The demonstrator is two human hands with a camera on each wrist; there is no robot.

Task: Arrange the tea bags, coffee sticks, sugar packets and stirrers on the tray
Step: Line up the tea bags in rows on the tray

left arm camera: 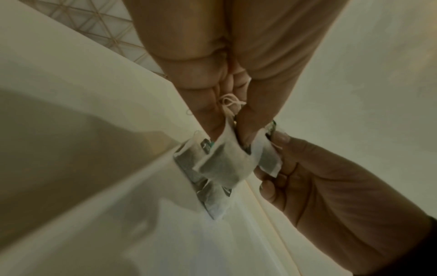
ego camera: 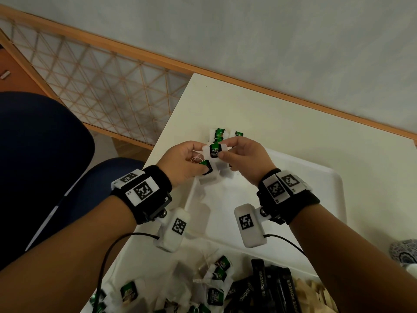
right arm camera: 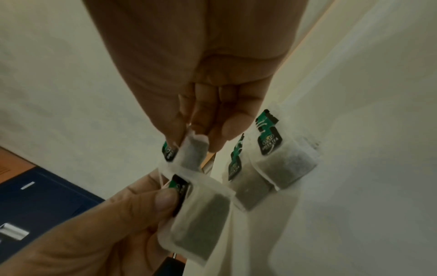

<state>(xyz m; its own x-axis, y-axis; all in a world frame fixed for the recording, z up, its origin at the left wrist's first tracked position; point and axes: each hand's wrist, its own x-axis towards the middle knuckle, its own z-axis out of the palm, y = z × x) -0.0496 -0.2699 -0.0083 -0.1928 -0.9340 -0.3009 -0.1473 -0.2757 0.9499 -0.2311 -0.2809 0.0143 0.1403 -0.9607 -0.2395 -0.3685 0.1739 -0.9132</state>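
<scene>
Both hands hover over the far left corner of the white tray (ego camera: 334, 177). My left hand (ego camera: 198, 159) pinches one green-tagged tea bag (ego camera: 206, 169) between thumb and fingers, with its string bunched in the palm (left arm camera: 230, 101). My right hand (ego camera: 223, 150) pinches a second tea bag (ego camera: 214, 151) by its top edge, just above and touching the first. In the right wrist view that second bag (right arm camera: 191, 155) hangs from the fingertips. Two more tea bags (right arm camera: 283, 162) lie side by side against the tray's corner.
Near the front of the table lies a loose pile of tea bags (ego camera: 214, 290). Black coffee sticks (ego camera: 270, 288) and wooden stirrers (ego camera: 316, 294) sit to its right. A lattice screen (ego camera: 101, 86) and a dark blue chair (ego camera: 45, 154) stand to the left of the table edge.
</scene>
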